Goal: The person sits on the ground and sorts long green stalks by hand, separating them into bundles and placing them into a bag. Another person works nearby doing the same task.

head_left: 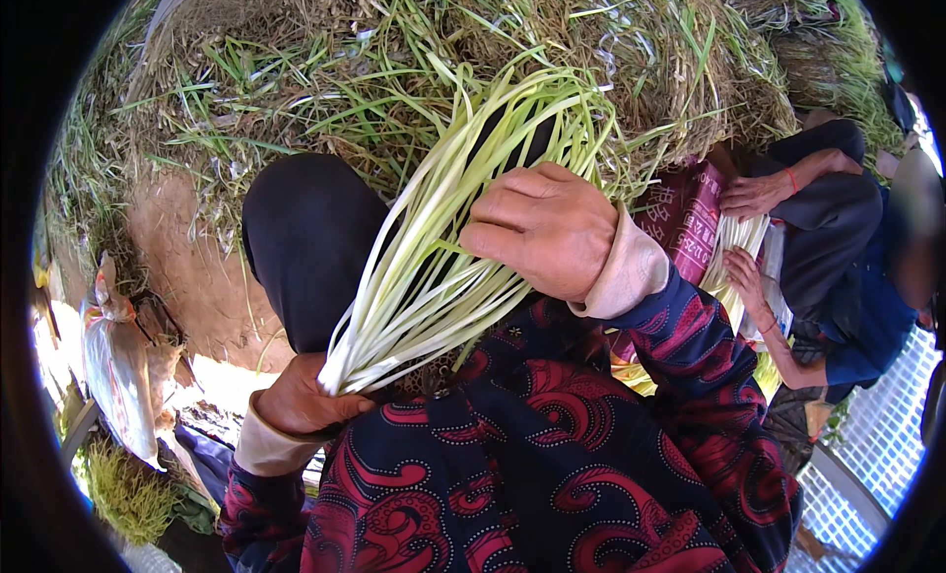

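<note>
A loose bunch of chives, with long thin stalks, white at the root end and pale green toward the tips, lies slantwise across my lap. My left hand grips the white ends together at the lower left. Higher up, the curled fingers of my right hand close on some stalks along the bunch's right side; its fingertips are partly hidden. The green tips fan out and droop at the far end, between my dark-trousered knees.
A large heap of uncleaned green stalks with brown roots spreads ahead. At right, a co-worker's hands hold pale stalks beside a dark red printed sack. A white plastic bag stands at left, near a smaller green pile.
</note>
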